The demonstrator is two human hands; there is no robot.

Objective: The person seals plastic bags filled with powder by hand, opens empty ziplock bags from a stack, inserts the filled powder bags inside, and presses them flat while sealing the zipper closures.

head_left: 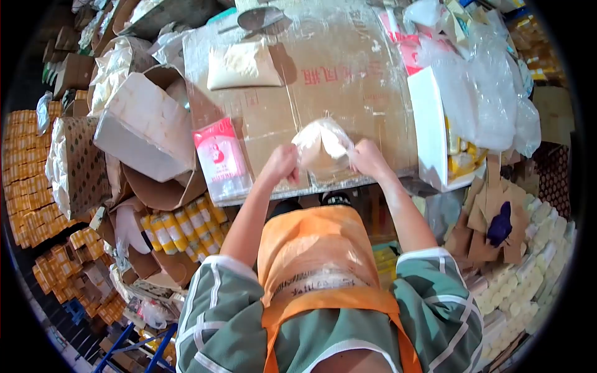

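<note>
A clear plastic bag of white powder (323,140) rests on the cardboard-covered table (348,93) near its front edge. My left hand (283,164) is closed on the bag's left corner, and my right hand (368,158) is closed on its right corner. The plastic is spread between the two hands. Farther back on the cardboard lies another bag of white powder (242,65), lying flat. A pink and clear packet of plastic bags (222,158) is at the table's front left corner.
A metal scoop (260,19) lies at the back. On the right stands a white foam box (429,127) with yellow packets, beside clear plastic bags (491,87). A white box (146,127) and cartons crowd the left. Yellow packets (186,227) lie below them.
</note>
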